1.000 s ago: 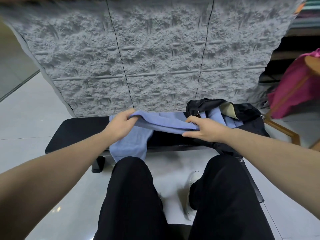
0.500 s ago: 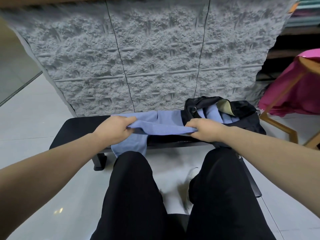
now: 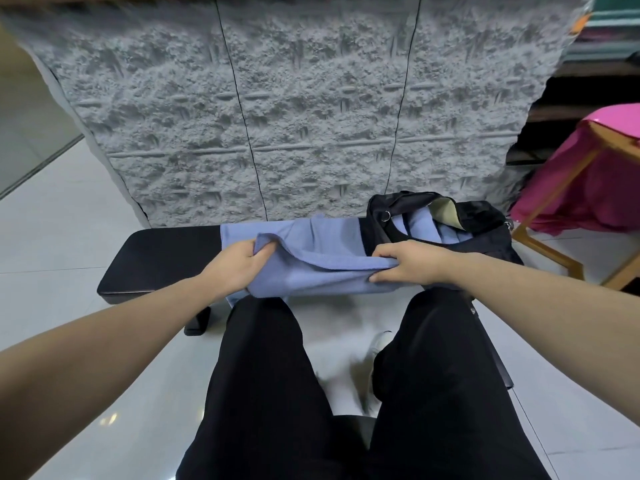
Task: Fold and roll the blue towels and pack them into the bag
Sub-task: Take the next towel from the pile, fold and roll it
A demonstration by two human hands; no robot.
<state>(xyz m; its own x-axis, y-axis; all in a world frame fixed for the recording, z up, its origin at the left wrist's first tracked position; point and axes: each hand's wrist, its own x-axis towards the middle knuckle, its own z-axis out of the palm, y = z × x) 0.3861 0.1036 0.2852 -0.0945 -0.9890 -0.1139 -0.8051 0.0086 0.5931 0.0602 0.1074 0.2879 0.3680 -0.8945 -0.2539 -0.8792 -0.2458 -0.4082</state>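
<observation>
A blue towel [image 3: 322, 258] lies across the black bench [image 3: 162, 261], its near edge pulled over the bench's front side above my knees. My left hand [image 3: 239, 268] grips a bunched fold of the towel at its left end. At the towel's right end my right hand [image 3: 405, 265] pinches the near edge. An open black bag [image 3: 485, 233] sits at the right end of the bench, just behind my right hand. Blue towel fabric [image 3: 420, 225] shows inside the bag's opening.
A grey textured panel [image 3: 294, 116] stands right behind the bench. A wooden frame draped in pink cloth [image 3: 595, 181] stands at the right. My legs in black trousers [image 3: 277, 393] fill the space in front of the bench, over white floor tiles.
Both hands have drawn the towel's held edge towards me, down over the bench's front. The far part now lies flat on the bench.
</observation>
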